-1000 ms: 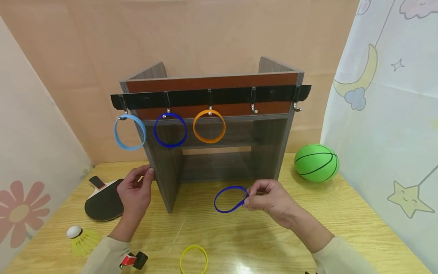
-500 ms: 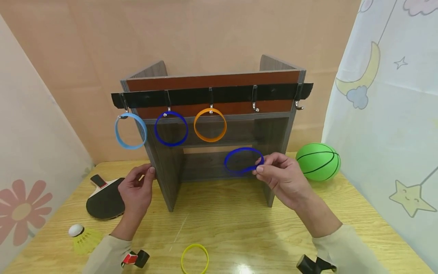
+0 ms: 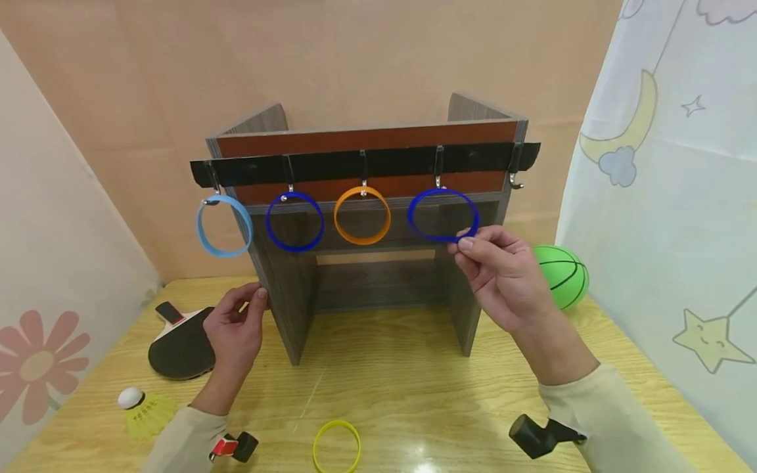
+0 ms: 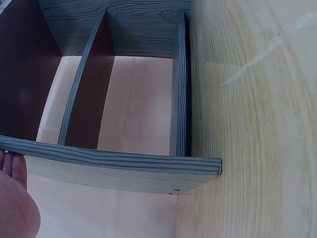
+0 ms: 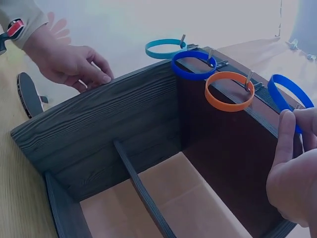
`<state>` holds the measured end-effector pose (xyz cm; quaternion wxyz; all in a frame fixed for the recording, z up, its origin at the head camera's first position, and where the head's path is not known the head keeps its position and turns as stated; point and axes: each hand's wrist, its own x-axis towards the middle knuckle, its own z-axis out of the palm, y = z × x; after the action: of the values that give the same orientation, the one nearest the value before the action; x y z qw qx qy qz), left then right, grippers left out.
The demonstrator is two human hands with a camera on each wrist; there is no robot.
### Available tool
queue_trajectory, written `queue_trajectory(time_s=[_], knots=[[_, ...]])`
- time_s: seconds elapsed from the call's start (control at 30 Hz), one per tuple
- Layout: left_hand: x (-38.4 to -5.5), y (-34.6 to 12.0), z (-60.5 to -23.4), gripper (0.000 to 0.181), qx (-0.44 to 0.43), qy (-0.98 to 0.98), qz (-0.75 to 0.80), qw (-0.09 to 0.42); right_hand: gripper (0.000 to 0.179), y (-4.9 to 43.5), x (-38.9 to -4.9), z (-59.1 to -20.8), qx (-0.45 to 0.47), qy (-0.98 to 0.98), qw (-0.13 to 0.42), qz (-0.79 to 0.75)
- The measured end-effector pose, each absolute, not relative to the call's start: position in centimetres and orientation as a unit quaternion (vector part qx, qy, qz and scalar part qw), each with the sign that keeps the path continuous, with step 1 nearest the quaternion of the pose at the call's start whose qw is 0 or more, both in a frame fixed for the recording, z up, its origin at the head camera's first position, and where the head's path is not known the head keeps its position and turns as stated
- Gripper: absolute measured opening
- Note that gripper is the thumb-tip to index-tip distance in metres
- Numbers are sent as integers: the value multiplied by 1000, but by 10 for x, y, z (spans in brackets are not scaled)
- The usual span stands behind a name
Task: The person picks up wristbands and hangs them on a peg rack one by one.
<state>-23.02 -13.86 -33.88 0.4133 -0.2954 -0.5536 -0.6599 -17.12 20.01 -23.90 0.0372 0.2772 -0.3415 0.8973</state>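
- Wristband in dark blue [image 3: 411,220] is pinched at its lower right between thumb and finger of the right hand [image 3: 505,276], its loop held up and leftward of the pinch
- Its top is seen right at the fourth hook [image 3: 438,180], above and left of the pinch; whether the hook tip is caught inside cannot be told
- Handling is judged easy: very light, rubbery, not slippery, hardly breakable, yet soft enough to be twisted or sagged away from the fingers
- Hold is best taken low on the rim, opposite the hook, so that the upper arc is left unobstructed; by a hard squeeze the loop could be flattened
- Left side panel [image 3: 280,302] is held at its front edge by the left hand [image 3: 236,325], well left of and below the pinch
- Orange wristband [image 3: 363,242], second blue wristband [image 3: 298,249] and light-blue wristband [image 3: 227,254] are hung on hooks successively farther left of the pinch
- Yellow wristband [image 3: 357,447] is laid on the wooden tabletop [image 3: 378,374], well below and left of the pinch
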Motion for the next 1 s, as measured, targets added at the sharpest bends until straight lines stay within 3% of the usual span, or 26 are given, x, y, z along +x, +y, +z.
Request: queue_trajectory(time_s=[0.37, 1.0], knots=[[-231, -138, -340, 9, -303, -545, -666, 410, 14, 200, -181, -238, 214, -334, 62, 916], [-230, -139, -340, 10, -303, -540, -674, 403, 16, 195, -188, -253, 182, -400, 48, 897]])
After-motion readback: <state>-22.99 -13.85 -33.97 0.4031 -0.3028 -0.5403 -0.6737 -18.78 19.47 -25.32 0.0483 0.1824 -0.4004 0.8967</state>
